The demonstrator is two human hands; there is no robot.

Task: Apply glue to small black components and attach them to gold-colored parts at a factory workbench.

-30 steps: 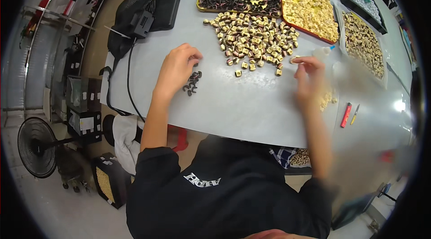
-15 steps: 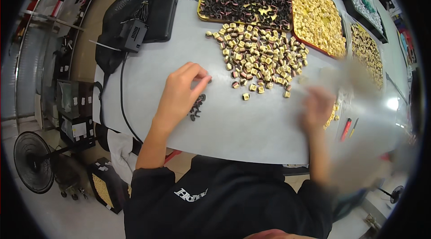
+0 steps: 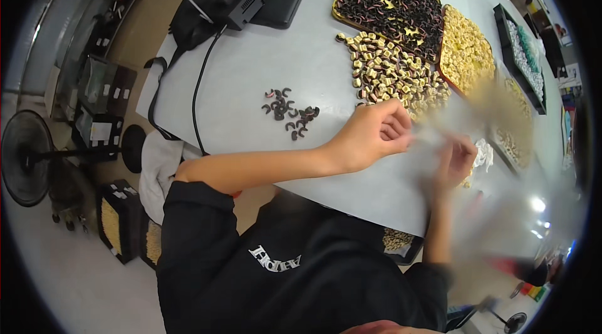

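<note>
Black curved pieces (image 3: 279, 114) lie uncovered, ten o'clock from the left hand (image 3: 379, 134), which has swung rightward, fingers curled, contents unclear. Right hand (image 3: 456, 161), four o'clock: blurred, grip untellable. Cube pile (image 3: 395, 77), twelve o'clock. I infer two-handed work.

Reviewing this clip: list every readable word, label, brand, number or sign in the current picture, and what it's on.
Black shirt: white lettering across the chest; I won't transcribe it.
White sheet on a dark box at left: too small to read.
White labels on the dark boxes at left: too small to read.
</note>
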